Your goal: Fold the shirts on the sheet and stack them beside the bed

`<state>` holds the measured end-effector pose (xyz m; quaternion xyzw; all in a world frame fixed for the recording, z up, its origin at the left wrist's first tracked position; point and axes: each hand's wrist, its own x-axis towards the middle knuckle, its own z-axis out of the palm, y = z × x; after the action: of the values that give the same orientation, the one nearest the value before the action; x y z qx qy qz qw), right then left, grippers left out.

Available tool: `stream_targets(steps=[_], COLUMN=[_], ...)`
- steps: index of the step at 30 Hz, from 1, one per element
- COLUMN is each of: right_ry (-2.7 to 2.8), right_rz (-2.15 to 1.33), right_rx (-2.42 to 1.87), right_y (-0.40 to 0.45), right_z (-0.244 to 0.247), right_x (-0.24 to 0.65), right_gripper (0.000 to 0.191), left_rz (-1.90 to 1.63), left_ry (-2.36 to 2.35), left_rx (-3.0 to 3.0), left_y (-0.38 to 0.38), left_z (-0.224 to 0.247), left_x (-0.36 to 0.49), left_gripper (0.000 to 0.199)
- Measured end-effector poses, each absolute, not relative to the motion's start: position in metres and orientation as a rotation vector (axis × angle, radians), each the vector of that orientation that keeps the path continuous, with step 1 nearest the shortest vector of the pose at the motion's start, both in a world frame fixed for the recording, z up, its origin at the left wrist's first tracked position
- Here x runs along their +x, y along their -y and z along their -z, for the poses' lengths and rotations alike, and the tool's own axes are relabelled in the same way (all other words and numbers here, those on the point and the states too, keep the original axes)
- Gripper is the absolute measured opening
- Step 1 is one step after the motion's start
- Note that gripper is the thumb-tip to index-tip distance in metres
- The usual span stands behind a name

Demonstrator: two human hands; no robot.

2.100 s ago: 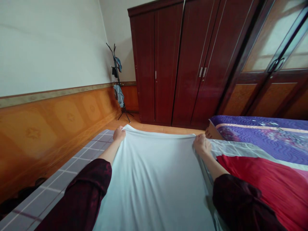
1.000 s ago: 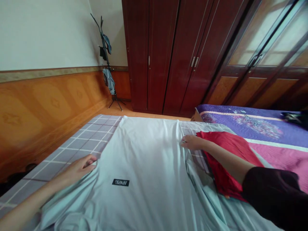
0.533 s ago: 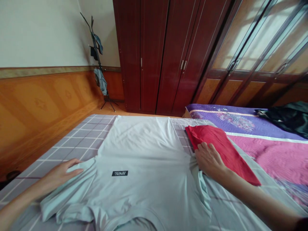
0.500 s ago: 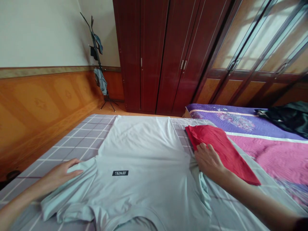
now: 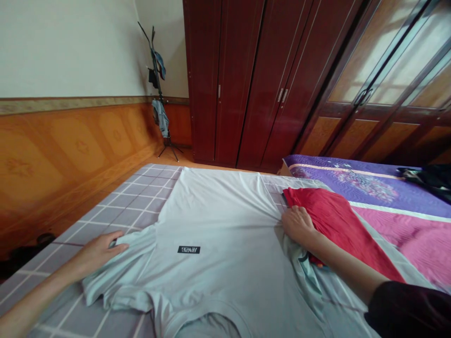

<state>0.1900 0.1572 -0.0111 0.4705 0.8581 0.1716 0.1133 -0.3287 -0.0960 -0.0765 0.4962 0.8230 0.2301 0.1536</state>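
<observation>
A pale grey-green T-shirt with a small dark label lies spread on the bed, its collar nearest me. My left hand is at the sleeve on the left, thumb and fingers closed about its edge; the fingertips are partly hidden. On the other side, my right hand grips the shirt's side in closed fingers, and creases run from there across the cloth. Right beside that hand lies a folded red garment, partly covered by my forearm.
The bed has a grey checked sheet. Adjoining it at right is a purple and pink bedspread with a dark garment on it. Dark red wardrobes and a coat stand stand beyond.
My right hand has pulled the shirt's side, and sharper creases now spread from it. The red garment has become more rumpled beside that hand. The view has swung left.
</observation>
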Motion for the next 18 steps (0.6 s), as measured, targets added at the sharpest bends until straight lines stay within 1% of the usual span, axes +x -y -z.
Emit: stream_targets(steps=[3,6,7,10,12,14,16,18], right_ry=[-2.545,-2.628,-2.641,-2.647,-2.658,-2.658,-2.646,-2.652], right_rz=[-0.541,-0.53,-0.515,-0.503,-0.501,-0.468,-0.444,-0.458], right_rx=[1.324,1.192,1.166,1.187,1.213,1.224,1.239,1.241], right_y=[-0.158,-0.161,-0.163,-0.177,-0.189,-0.199,-0.207,-0.212], right_z=[0.017,0.028,0.032,0.039,0.04,0.04,0.041,0.043], right_x=[0.191,0.193,0.194,0.194,0.19,0.183,0.174,0.167], right_gripper=[0.031,0.05,0.053,0.05,0.053,0.054,0.047,0.046], left_rz=[-0.588,-0.468,-0.399,-0.225,-0.248,-0.308,-0.291,-0.257], left_ry=[-2.311,-2.369,-2.373,-2.379,-2.412,-2.318,-2.137,-2.09], left_rx=[1.446,1.58,1.651,1.815,1.894,2.016,2.1,2.138], left_y=[0.098,0.096,0.095,0.087,0.077,0.064,0.048,0.032], left_z=[0.074,0.058,0.051,0.033,0.026,0.025,0.028,0.031], left_x=[-0.328,-0.313,-0.306,-0.289,-0.281,-0.275,-0.268,-0.261], left_gripper=[0.047,0.042,0.038,0.031,0.035,0.042,0.042,0.041])
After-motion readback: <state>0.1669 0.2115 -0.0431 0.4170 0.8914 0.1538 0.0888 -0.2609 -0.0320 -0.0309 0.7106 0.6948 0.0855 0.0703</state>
